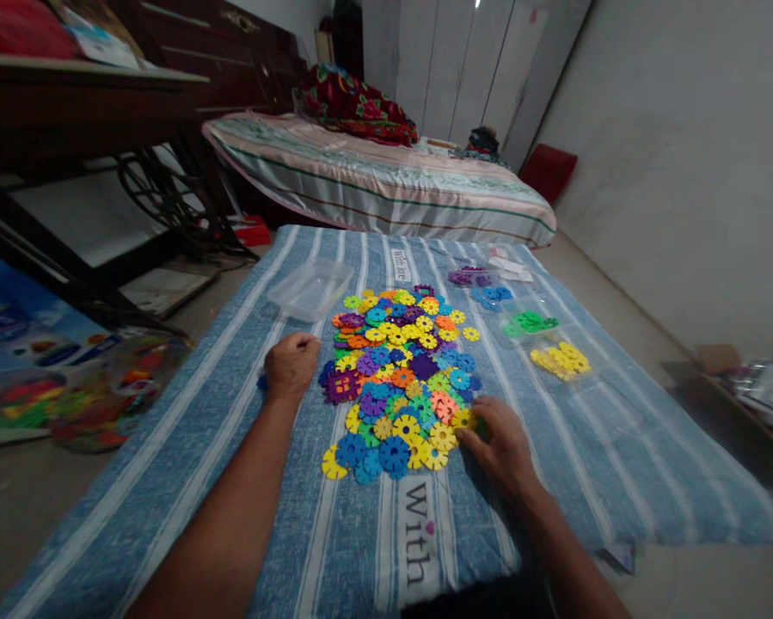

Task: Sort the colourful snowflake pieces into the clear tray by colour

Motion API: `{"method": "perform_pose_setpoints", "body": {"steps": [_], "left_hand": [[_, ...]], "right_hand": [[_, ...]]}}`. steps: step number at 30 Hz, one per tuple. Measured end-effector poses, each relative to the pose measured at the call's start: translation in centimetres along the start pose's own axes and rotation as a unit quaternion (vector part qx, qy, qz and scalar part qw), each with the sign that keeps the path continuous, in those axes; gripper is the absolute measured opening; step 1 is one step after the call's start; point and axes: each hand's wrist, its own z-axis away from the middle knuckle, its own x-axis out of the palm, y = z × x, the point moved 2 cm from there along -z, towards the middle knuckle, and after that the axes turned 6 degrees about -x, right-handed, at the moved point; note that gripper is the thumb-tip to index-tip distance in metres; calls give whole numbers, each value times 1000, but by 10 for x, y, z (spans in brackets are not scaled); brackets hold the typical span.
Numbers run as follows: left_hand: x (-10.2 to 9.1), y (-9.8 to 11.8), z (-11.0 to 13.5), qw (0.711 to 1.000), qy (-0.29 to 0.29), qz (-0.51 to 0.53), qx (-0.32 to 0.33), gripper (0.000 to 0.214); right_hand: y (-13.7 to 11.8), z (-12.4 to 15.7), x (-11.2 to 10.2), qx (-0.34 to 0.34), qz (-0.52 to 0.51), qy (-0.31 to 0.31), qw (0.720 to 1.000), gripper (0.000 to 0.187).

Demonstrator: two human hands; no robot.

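Note:
A heap of notched, flower-shaped plastic discs (402,376) in many colours lies on the striped blue cloth. My left hand (291,365) rests in a closed curl on the cloth, just left of the heap; whatever it may hold is hidden. A dark blue bit shows beside its wrist. At the heap's lower right edge, my right hand (503,443) has thumb and fingers closed round a yellow disc (463,419). Something green shows dimly under that palm. Purple square pieces (341,387) lie among the discs.
A clear plastic tub (312,289) stands behind my left hand. To the right, clear containers hold yellow discs (560,361), green discs (533,322), blue discs (491,295) and purple discs (469,276). A bed (386,185) stands beyond the table; a sewing-machine stand (160,189) is at left.

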Motion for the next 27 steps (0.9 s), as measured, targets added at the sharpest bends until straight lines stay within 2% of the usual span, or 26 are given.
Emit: {"method": "perform_pose_setpoints", "body": {"steps": [4,7,11,15,18,21,24,27], "left_hand": [[0,-2,-2,1000,0,0,-2,27],[1,-4,-4,1000,3,-3,-5,24],[1,-4,-5,1000,6,-4,-6,21],[1,-3,-5,1000,3,-3,-6,22],[1,-3,-5,1000,5,-3,-3,22],[1,-4,-5,1000,7,-3,-3,21],[2,-4,-5,1000,8,-5,-1,21],[2,-2,-4,1000,6,-2,0,21]], "right_hand": [[-2,-2,-2,25,-36,10,999,18],[-4,-6,-6,43,-65,6,997,19],[7,-18,-24,54,-70,32,996,21],[46,-45,-67,62,20,130,989,22],[76,-67,-104,64,165,227,958,25],[84,-75,-117,63,230,264,935,26],[64,-64,-98,50,148,209,965,26],[28,-44,-63,23,5,58,998,22]]}}
